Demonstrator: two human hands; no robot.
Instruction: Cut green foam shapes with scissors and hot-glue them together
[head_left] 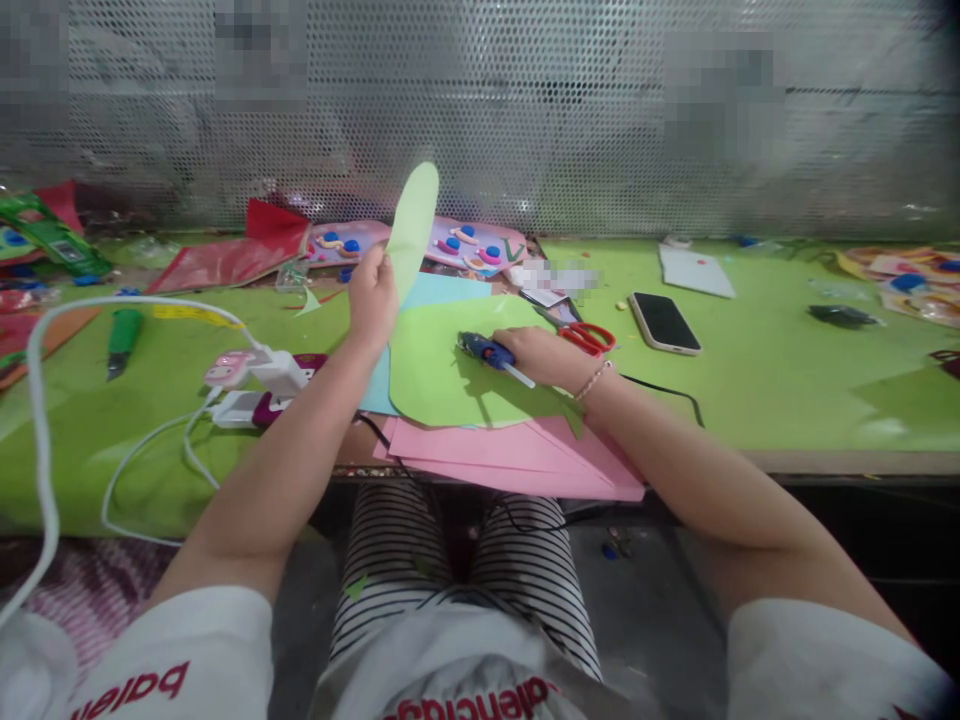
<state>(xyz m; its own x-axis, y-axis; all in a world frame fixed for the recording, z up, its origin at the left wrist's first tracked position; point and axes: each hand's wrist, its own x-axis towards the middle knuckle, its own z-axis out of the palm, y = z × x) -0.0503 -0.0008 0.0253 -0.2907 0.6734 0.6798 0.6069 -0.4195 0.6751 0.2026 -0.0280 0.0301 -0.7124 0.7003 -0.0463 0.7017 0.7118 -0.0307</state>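
Note:
My left hand point(373, 297) is closed on the lower part of a long, rounded strip of pale green paper point(418, 205), held upright above the table. In my right hand point(536, 358) is a blue hot glue gun point(486, 350), its nozzle toward the left and a white glue stick point(519, 376) poking out of its back end. Beneath the glue gun lies a large green paper sheet point(427, 385) with rounded corners. It rests on light blue paper point(379, 392) and pink paper sheets point(517, 458) at the table's front edge.
Red-handled scissors point(589, 338) and a phone point(666, 322) lie right of my right hand. A power strip point(274, 408) with chargers and white cables is by my left forearm. A green-handled cutter point(123, 340) sits further left. Decorated pieces point(472, 247) line the back, before a perforated metal panel point(480, 120).

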